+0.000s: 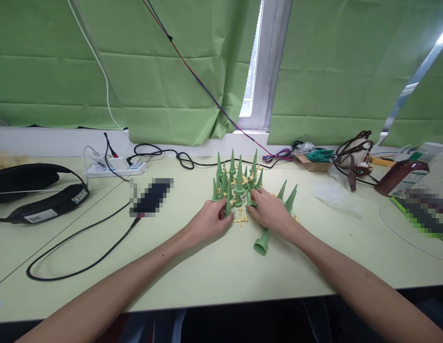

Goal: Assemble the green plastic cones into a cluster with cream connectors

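Observation:
Several green pointed plastic spikes (239,183) stand upright in a cluster on the table, with small yellow connectors (241,219) among and in front of them. At the cluster's near left corner, my left hand (213,220) has its thumb and fingers closed around the lower part of a green spike (227,206). My right hand (269,209) is at the near right side, its fingers bent onto the base of another green spike (250,199). One green spike (261,244) lies on its side below my right wrist, its hollow round end facing me.
A phone (152,197) on a black cable lies to the left, near a white power strip (135,169) and a black headband-like device (50,205). At right are a cardboard box (310,164), clear plastic wrap (337,197) and a brown bottle (402,177).

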A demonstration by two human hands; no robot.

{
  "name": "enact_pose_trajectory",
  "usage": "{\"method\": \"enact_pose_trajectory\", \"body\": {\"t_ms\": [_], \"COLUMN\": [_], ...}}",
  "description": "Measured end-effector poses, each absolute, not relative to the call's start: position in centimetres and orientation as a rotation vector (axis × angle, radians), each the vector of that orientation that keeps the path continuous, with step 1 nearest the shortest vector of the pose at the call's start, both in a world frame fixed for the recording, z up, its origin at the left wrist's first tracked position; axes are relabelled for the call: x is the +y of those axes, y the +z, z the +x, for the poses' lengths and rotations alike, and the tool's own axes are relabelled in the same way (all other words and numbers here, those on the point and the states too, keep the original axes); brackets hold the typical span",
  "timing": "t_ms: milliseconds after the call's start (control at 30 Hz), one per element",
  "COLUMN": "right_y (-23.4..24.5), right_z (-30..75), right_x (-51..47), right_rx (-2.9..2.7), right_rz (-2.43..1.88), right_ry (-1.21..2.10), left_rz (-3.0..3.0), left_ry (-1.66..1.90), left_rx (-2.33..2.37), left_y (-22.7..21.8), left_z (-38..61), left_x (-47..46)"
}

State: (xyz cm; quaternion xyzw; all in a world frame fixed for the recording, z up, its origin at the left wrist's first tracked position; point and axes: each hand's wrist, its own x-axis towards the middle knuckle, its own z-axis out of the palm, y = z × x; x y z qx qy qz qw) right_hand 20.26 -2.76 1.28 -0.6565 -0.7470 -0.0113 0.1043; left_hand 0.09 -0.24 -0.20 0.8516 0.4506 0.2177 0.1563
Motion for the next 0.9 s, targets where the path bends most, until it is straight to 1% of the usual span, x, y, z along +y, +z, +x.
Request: {"method": "enact_pose_trajectory", "body": {"t_ms": [900], "right_y": [1.23], "right_z": [20.35], "right_x": [-2.80], "right_rx": [-2.214], "right_rz": [-1.904], "right_ry": [0.019], "left_rz": [2.408], "left_ry": [0.633], "left_rx": [1.263], "left_y": [0.15], "left_z": [0.18], "left_x": [-0.51]}}
